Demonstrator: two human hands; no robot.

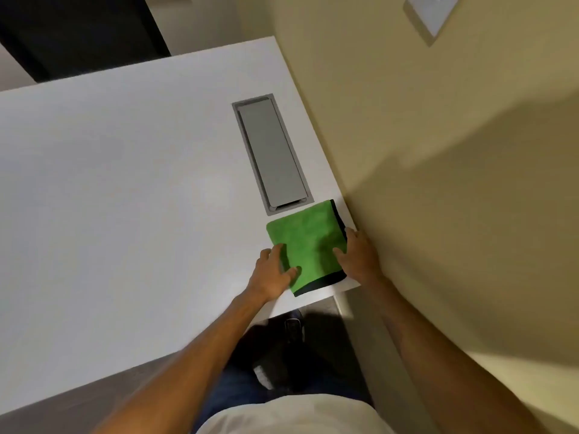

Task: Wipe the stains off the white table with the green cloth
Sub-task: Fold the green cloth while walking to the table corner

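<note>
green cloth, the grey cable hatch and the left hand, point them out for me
green cloth [308, 238]: head view, middle of its green face
grey cable hatch [271, 151]: head view, centre of the flat lid
left hand [274, 274]: head view, back of the hand

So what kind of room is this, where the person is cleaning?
Probably an office or study room. The white table has a grey cable hatch set into its top, as desks do, and it stands against a plain wall with a switch plate. Both hands rest on a green cloth.
</note>
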